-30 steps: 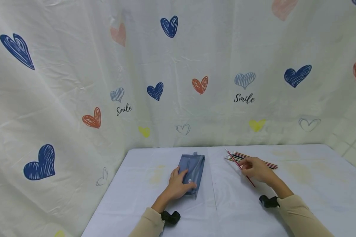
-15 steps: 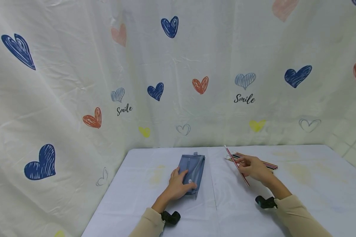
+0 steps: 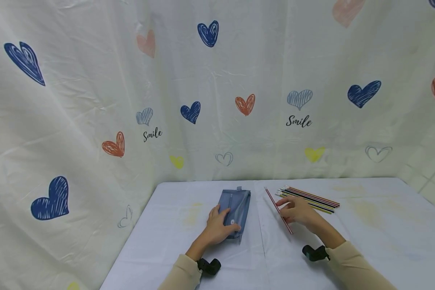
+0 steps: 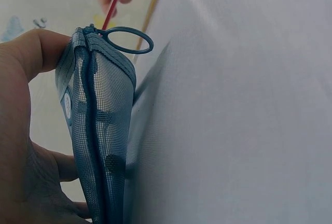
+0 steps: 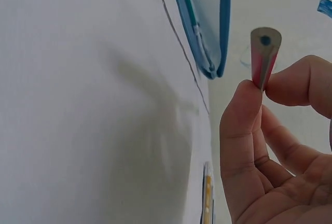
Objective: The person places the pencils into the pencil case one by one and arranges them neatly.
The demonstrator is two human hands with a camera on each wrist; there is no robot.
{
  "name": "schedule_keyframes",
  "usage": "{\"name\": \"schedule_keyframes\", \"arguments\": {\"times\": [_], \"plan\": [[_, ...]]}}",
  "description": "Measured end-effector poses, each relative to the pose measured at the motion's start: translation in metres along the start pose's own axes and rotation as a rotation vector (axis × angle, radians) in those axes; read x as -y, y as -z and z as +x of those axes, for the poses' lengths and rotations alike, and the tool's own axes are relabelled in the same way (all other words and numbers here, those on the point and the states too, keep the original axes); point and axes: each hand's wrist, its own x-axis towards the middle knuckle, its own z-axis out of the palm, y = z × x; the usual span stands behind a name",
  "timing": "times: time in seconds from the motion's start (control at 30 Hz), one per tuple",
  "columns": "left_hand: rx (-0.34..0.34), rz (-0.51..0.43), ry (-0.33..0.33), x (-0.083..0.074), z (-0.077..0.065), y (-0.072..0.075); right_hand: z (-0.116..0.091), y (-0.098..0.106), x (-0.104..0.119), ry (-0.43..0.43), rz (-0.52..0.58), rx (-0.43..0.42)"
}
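A blue mesh zip pencil case [image 3: 238, 209] lies flat on the table, a ring zip pull [image 4: 129, 40] at its near end. My left hand [image 3: 217, 227] rests on its upper face with fingers and thumb spread; in the left wrist view they all touch that one side. To the right, my right hand [image 3: 295, 210] pinches a red striped pencil [image 3: 275, 205] between thumb and fingertips. That pencil slants just over the table, its end [image 5: 265, 40] facing the right wrist camera. Behind the right hand lie several striped pencils [image 3: 311, 197] in a loose row.
A white cloth with a crease covers the table [image 3: 377, 241]. Behind it hangs a white curtain [image 3: 261, 60] printed with hearts and words. Small black cameras are strapped at both wrists.
My right hand has carried the red pencil leftward and toward me, away from the other pencils, which are now more fully in sight. The left hand and pencil case have stayed put.
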Motion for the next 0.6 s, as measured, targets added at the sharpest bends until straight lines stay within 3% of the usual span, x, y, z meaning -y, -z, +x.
{"name": "schedule_keyframes", "arguments": {"times": [0.27,0.6], "plan": [[-0.010,0.012,0.002,-0.002,0.000,0.001,0.001,-0.023,0.007,-0.034,0.033,0.023],[-0.014,0.020,0.010,-0.002,-0.001,0.000,0.005,-0.053,0.014,-0.052,-0.024,0.047]]}}
